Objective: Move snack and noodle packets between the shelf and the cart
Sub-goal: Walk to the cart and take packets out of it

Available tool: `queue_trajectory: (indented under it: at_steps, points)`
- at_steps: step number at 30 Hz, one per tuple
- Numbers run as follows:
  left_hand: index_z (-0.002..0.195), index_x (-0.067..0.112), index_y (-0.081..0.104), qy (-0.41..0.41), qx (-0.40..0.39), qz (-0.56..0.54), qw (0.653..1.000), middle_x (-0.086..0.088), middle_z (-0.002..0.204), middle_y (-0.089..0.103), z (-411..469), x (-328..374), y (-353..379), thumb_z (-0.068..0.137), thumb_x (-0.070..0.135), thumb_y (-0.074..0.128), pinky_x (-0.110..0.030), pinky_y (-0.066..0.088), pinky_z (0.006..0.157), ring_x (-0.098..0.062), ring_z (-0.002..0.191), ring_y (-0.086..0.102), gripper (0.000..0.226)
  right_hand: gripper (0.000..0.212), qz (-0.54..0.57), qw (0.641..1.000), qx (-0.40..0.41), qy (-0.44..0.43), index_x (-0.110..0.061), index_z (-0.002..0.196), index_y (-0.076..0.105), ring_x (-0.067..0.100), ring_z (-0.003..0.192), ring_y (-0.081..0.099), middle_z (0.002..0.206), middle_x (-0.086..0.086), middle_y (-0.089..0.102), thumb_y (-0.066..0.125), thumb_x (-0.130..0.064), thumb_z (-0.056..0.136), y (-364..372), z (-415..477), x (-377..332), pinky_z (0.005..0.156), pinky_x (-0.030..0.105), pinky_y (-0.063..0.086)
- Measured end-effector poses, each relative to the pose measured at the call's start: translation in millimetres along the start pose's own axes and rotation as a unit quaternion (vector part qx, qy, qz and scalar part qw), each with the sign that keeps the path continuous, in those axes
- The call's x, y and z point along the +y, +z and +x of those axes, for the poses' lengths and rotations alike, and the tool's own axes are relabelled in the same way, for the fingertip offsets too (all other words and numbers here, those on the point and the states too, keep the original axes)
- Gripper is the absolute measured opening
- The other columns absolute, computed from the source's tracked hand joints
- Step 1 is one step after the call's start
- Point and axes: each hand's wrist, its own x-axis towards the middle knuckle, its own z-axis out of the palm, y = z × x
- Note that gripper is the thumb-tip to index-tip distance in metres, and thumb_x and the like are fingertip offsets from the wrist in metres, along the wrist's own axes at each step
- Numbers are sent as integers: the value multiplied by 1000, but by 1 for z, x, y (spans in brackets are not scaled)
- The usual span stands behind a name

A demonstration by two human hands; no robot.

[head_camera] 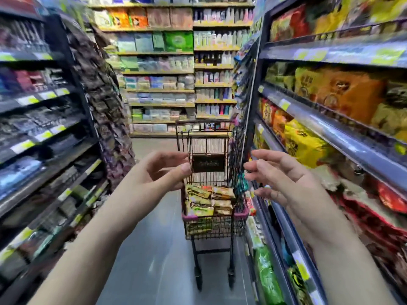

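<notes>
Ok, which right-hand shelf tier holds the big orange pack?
The second visible tier from the top: the orange pack sits there, under the red and yellow bags, above the bright yellow pack.

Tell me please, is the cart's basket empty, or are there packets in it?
Not empty: packets lie stacked in the basket, up to about its pink rim, and more show through the wire front.

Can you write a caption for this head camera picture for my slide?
Empty left hand and right hand held out before a cart holding noodle packets.
</notes>
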Motion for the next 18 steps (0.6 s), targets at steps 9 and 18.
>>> queue_trajectory:
  at_steps: [9,18]
  points:
    - [117,23,72,-60,-3,-18,998,2,116,77,138,-100,-8,79,51,83,-24,61,86,-14,107,75,48,44,-23,998,-16,59,-32,116,76,19,107,74,117,4,78,80,-54,78,-11,142,95,77,26,60]
    - [116,17,71,-119,-27,-54,991,-4,113,77,314,-207,-49,76,39,74,-22,61,84,-15,105,75,45,46,-45,993,2,112,-25,116,75,19,99,74,110,7,78,77,-45,75,23,313,184,77,28,62]
